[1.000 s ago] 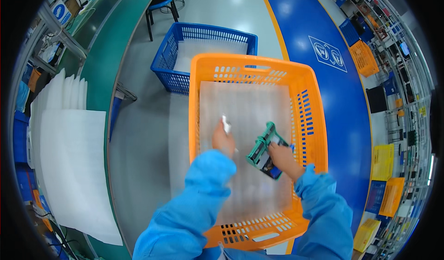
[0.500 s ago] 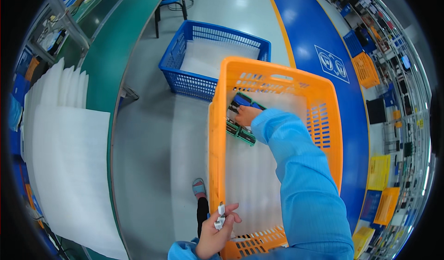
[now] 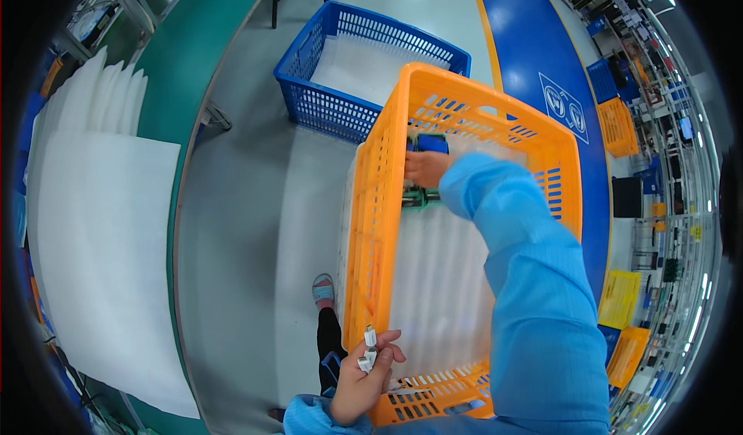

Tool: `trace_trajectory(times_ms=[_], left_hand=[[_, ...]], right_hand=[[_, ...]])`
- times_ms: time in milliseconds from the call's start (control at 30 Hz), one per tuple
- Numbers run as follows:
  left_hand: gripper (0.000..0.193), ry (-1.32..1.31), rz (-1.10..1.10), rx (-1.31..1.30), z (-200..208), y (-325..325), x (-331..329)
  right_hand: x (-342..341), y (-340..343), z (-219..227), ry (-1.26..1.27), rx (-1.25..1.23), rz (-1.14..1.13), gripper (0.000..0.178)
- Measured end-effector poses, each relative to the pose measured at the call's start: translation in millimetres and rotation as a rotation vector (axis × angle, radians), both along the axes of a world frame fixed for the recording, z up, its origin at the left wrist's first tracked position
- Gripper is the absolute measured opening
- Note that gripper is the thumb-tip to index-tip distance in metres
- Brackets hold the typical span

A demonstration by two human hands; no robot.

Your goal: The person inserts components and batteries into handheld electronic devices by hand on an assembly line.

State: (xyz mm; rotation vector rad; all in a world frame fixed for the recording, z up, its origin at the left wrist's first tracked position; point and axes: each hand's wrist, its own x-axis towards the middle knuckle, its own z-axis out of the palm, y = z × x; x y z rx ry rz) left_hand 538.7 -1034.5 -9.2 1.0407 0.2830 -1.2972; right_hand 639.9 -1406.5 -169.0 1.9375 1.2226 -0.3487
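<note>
- Orange crate (image 3: 571, 218), centre: pale sheet (image 3: 445, 303) lines its floor, probably as padding
- Green frame (image 3: 420, 197) and blue block (image 3: 432, 143), crate's 11 o'clock corner: 1 unit or 2, indistinguishable here
- Right hand (image 3: 428, 169), same corner: fingers partly bent between frame and block, apparently steadying; whether gripping either, cannot be told
- Left hand (image 3: 364, 385), crate's 7 o'clock: fingers loosely curled, thumb pinching small white pieces (image 3: 367, 361), seemingly keeping them out of the load

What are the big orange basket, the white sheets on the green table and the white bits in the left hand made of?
Big orange basket: probably plastic, smooth, slightly shiny, with moulded slots. White sheets: maybe soft foam, matt, with floppy folds. White bits: perhaps hard plastic, crisp edges; finish too small to tell.
</note>
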Motion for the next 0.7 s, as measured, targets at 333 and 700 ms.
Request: trace_trajectory(times_ms=[333, 700], left_hand=[[0.025, -0.050, 0.054, -0.005, -2, 16, -1], [0.031, -0.305, 0.340, -0.099, -10, 71, -65]], right_hand=[[-28, 22, -48, -0.041, 0.500, -1.859, 0.046], [-43, 33, -56, -0.045, 1.298, -1.493, 0.035]])
